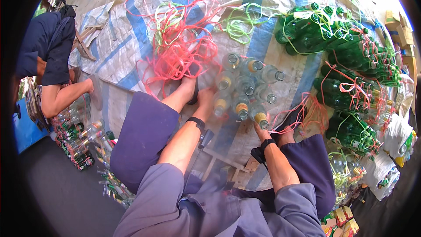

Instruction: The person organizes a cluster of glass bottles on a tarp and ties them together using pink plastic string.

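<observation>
Several clear glass bottles (247, 85) stand close together in a cluster on a blue-and-white woven plastic tarp (230, 158), between my feet. My left hand (206, 97) is at the cluster's left side, near a bottle with a yellowish neck label; its fingers are blurred and partly hidden. At the cluster's lower right, my right hand (262, 131) touches the bottle with a gold neck label (260, 118), its fingers mostly behind the glass. A tangled heap of pink plastic twine (184, 56) lies over my left foot. More pink twine (296, 118) lies by my right foot.
Tied bundles of green glass bottles (309, 28) line the right side. Light-green twine (241, 23) lies above the cluster. At the left, another person (56, 46) crouches beside a wooden frame (84, 41), with more bottles (79, 141) below. Cardboard boxes (399, 29) stand at the far right.
</observation>
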`<action>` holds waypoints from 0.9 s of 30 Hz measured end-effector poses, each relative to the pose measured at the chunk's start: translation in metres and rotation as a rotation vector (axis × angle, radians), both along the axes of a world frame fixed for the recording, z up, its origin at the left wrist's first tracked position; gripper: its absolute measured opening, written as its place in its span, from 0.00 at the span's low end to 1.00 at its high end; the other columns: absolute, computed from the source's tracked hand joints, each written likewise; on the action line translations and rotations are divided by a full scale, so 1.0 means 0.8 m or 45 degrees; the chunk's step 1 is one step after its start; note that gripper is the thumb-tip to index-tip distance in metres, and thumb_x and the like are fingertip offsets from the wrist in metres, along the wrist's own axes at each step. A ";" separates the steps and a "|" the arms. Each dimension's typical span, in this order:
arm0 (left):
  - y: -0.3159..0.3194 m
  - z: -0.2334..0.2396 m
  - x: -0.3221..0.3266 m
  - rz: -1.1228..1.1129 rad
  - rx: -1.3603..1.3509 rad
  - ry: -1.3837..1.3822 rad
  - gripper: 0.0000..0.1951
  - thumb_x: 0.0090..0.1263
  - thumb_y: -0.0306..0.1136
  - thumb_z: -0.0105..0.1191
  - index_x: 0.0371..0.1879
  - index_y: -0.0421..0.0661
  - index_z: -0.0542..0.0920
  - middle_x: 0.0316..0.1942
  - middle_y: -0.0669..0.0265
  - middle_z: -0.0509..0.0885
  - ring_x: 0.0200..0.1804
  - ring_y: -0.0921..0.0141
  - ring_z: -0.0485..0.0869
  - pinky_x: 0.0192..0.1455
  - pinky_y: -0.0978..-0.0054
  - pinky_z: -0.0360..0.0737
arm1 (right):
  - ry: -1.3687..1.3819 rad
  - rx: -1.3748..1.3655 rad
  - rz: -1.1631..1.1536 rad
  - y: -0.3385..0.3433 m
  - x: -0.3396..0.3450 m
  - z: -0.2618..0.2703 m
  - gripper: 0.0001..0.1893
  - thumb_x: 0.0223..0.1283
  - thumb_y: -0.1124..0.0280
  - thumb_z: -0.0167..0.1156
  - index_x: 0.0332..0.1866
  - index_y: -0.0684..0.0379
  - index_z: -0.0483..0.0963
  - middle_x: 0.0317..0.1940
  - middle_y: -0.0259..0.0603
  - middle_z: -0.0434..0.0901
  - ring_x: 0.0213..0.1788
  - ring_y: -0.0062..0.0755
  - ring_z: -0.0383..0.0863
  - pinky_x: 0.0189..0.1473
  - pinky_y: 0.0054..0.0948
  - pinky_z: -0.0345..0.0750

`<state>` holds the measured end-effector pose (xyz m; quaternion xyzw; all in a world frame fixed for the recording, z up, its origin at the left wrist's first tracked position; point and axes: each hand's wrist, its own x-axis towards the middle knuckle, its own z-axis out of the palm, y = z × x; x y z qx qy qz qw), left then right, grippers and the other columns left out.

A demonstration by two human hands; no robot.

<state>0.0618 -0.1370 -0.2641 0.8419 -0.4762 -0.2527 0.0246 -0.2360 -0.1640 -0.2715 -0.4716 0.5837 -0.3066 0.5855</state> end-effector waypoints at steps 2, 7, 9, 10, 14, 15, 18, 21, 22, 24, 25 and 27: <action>-0.011 0.003 -0.007 0.569 -0.294 0.561 0.13 0.68 0.42 0.55 0.38 0.45 0.86 0.35 0.54 0.86 0.40 0.57 0.85 0.42 0.65 0.78 | -0.507 0.538 -0.421 0.003 -0.009 -0.023 0.17 0.70 0.61 0.53 0.50 0.64 0.79 0.39 0.35 0.83 0.38 0.21 0.80 0.41 0.26 0.77; -0.013 0.024 -0.012 0.765 -0.349 0.731 0.13 0.67 0.38 0.56 0.41 0.41 0.85 0.36 0.51 0.86 0.38 0.58 0.85 0.42 0.65 0.78 | 0.046 -0.243 0.199 0.010 -0.017 -0.025 0.14 0.64 0.69 0.59 0.53 0.61 0.77 0.39 0.36 0.82 0.40 0.27 0.81 0.45 0.27 0.76; -0.005 0.032 -0.005 0.846 -0.405 0.723 0.11 0.65 0.32 0.57 0.40 0.38 0.85 0.34 0.52 0.87 0.35 0.63 0.86 0.40 0.67 0.79 | 0.195 -0.324 0.249 0.015 0.000 -0.003 0.13 0.61 0.72 0.59 0.51 0.61 0.77 0.38 0.36 0.82 0.39 0.28 0.80 0.44 0.28 0.76; -0.006 0.041 -0.010 0.802 -0.368 0.677 0.11 0.66 0.32 0.56 0.41 0.38 0.84 0.34 0.51 0.87 0.36 0.61 0.86 0.40 0.66 0.79 | 0.295 -0.313 0.228 0.019 0.003 0.007 0.12 0.60 0.74 0.58 0.49 0.61 0.77 0.37 0.36 0.81 0.38 0.29 0.80 0.44 0.29 0.76; -0.009 0.076 -0.034 0.783 -0.311 0.650 0.13 0.69 0.33 0.51 0.41 0.37 0.85 0.36 0.48 0.86 0.38 0.56 0.86 0.42 0.64 0.78 | 0.608 -0.300 0.147 0.025 -0.004 0.028 0.09 0.57 0.79 0.57 0.43 0.61 0.76 0.33 0.37 0.80 0.35 0.32 0.79 0.41 0.32 0.76; -0.010 0.078 -0.040 0.763 -0.310 0.638 0.13 0.68 0.32 0.50 0.41 0.37 0.85 0.36 0.47 0.86 0.39 0.55 0.85 0.43 0.63 0.78 | 0.900 -0.183 0.351 0.023 -0.010 0.030 0.06 0.58 0.75 0.56 0.39 0.61 0.77 0.34 0.43 0.81 0.37 0.39 0.80 0.41 0.37 0.76; 0.024 0.034 -0.031 0.385 0.050 0.353 0.12 0.67 0.31 0.50 0.39 0.37 0.85 0.36 0.47 0.85 0.40 0.55 0.86 0.44 0.64 0.79 | 1.241 -0.014 0.543 0.031 -0.006 0.048 0.12 0.65 0.67 0.48 0.33 0.61 0.75 0.26 0.50 0.79 0.31 0.46 0.81 0.36 0.41 0.76; 0.086 -0.015 -0.021 0.144 -0.048 0.048 0.09 0.62 0.33 0.53 0.32 0.43 0.86 0.29 0.57 0.86 0.32 0.61 0.87 0.34 0.61 0.79 | 1.221 -0.079 0.634 0.034 0.035 0.111 0.13 0.64 0.65 0.50 0.34 0.65 0.77 0.29 0.56 0.81 0.36 0.55 0.82 0.39 0.46 0.77; 0.099 -0.022 -0.016 0.105 -0.126 -0.031 0.08 0.60 0.33 0.54 0.30 0.45 0.86 0.26 0.60 0.87 0.29 0.63 0.87 0.30 0.61 0.79 | 1.205 -0.095 0.640 0.037 0.044 0.117 0.13 0.64 0.65 0.50 0.34 0.65 0.77 0.29 0.56 0.81 0.36 0.55 0.82 0.39 0.46 0.77; 0.092 -0.014 -0.025 0.475 0.003 0.604 0.11 0.65 0.31 0.48 0.38 0.40 0.84 0.27 0.52 0.85 0.30 0.57 0.87 0.26 0.60 0.79 | 1.008 -0.089 0.718 0.043 0.048 0.109 0.14 0.62 0.65 0.50 0.36 0.67 0.77 0.31 0.60 0.82 0.37 0.59 0.83 0.41 0.49 0.77; 0.082 -0.001 -0.035 0.599 0.052 0.813 0.13 0.67 0.30 0.46 0.40 0.38 0.83 0.28 0.49 0.85 0.30 0.55 0.86 0.25 0.60 0.79 | 1.016 -0.095 0.709 0.047 0.046 0.097 0.14 0.62 0.65 0.50 0.36 0.67 0.77 0.31 0.60 0.82 0.37 0.59 0.83 0.41 0.49 0.77; 0.021 0.079 -0.101 1.141 0.217 1.201 0.13 0.67 0.29 0.44 0.41 0.39 0.82 0.27 0.52 0.84 0.26 0.58 0.86 0.18 0.63 0.75 | 0.710 0.222 0.542 0.046 0.000 0.055 0.14 0.66 0.68 0.49 0.40 0.68 0.77 0.27 0.50 0.84 0.34 0.42 0.86 0.38 0.40 0.81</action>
